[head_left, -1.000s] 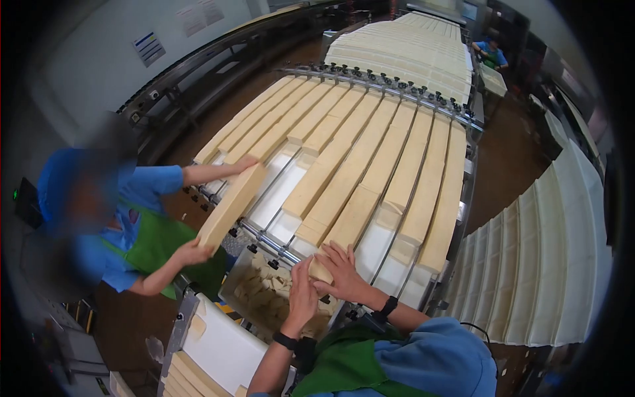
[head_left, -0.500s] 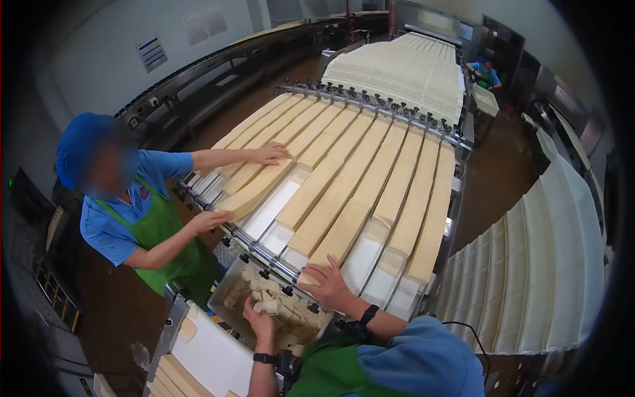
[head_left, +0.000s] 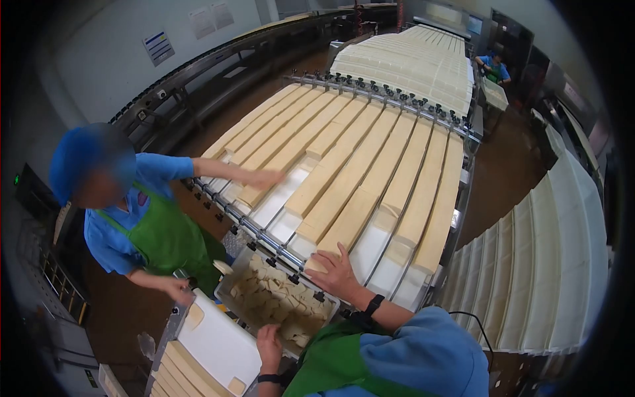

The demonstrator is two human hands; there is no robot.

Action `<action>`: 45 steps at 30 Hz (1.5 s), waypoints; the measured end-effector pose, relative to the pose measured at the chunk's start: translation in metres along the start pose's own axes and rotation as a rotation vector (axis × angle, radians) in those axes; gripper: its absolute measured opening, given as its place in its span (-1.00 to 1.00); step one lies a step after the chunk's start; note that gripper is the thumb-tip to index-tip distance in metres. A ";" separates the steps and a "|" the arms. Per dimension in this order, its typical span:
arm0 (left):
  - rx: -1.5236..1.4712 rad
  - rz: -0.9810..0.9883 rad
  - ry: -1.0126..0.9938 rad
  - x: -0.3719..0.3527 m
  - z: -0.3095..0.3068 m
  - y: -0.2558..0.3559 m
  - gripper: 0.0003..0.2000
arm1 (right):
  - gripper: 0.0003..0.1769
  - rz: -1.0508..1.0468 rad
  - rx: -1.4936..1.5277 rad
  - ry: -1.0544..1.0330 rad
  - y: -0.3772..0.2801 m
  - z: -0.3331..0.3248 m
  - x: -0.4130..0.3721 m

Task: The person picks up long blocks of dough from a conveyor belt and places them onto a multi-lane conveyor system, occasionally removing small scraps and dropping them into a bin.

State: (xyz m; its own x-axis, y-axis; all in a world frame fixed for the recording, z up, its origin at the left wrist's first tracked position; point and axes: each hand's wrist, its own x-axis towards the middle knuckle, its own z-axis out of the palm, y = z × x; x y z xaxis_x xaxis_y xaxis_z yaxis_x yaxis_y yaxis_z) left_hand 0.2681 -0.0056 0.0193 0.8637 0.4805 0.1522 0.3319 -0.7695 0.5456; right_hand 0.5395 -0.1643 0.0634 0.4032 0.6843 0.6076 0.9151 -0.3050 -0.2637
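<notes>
My right hand (head_left: pixel 335 271) is at the near end of a long pale yellow strip (head_left: pixel 350 221) that looks like pressed tofu. Its fingers wrap over the end, thumb raised along the right side. Lower down, my left hand (head_left: pixel 269 345) is over the near edge of a scrap bin (head_left: pixel 228 286), fingers loosely extended with nothing visible in them. The bin holds many broken pale scraps (head_left: pixel 271 294). More strips (head_left: pixel 393 169) lie side by side on the white conveyor, with thin rods between them.
Across the conveyor's left side, a co-worker (head_left: pixel 149 218) in a green apron reaches over the strips. A white belt (head_left: pixel 218 337) with more strips and small pieces is at lower left. Metal bars with black knobs (head_left: pixel 390 99) cross the conveyor. Ribbed white cloth (head_left: pixel 529 264) hangs at right.
My left hand has moved down towards me and no longer holds the pale piece. My right hand stays at the strip's end. The co-worker's near strip is gone from the conveyor; a loose piece is above the bin.
</notes>
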 end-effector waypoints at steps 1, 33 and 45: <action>0.041 0.037 -0.009 -0.005 0.002 0.000 -0.69 | -0.62 0.004 -0.002 0.003 0.000 0.000 0.000; 0.221 0.239 -0.212 -0.038 0.034 -0.008 -0.70 | -0.72 -0.042 -0.077 0.056 0.000 0.006 -0.002; 0.229 0.214 -0.187 -0.038 0.032 -0.006 -0.73 | -0.77 0.001 -0.016 0.014 -0.003 -0.002 0.002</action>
State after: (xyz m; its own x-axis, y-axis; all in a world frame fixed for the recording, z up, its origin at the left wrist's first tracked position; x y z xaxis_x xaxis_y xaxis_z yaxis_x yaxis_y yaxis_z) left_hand 0.2457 -0.0325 -0.0163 0.9702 0.2293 0.0783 0.1941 -0.9289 0.3155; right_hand 0.5376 -0.1632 0.0665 0.4034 0.6747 0.6181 0.9147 -0.3157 -0.2524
